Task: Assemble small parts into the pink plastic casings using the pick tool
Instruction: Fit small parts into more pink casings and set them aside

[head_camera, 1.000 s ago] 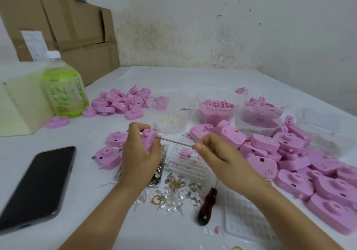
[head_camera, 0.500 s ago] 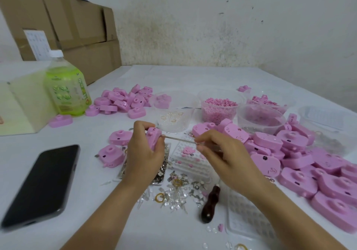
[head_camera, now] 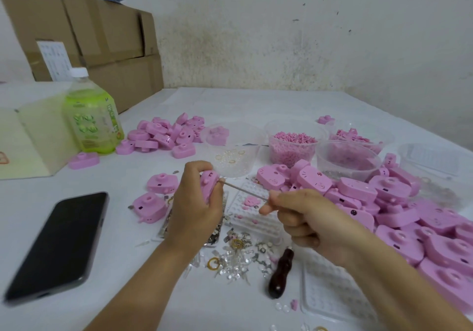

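The green bottle had a label with writing too blurry to read. So did the paper sheet on the brown cardboard boxes by the worktop's far left corner. One clear round tub held tiny pink bits. Another clear tub held clear beads and gold rings.

Over the middle of the worktop, the left hand had its grip curled tight round a smooth pink casing. The right hand's grip pinched the thin metal pick tool, whose tip touched the casing. More pink casings lay heaped along the right edge.
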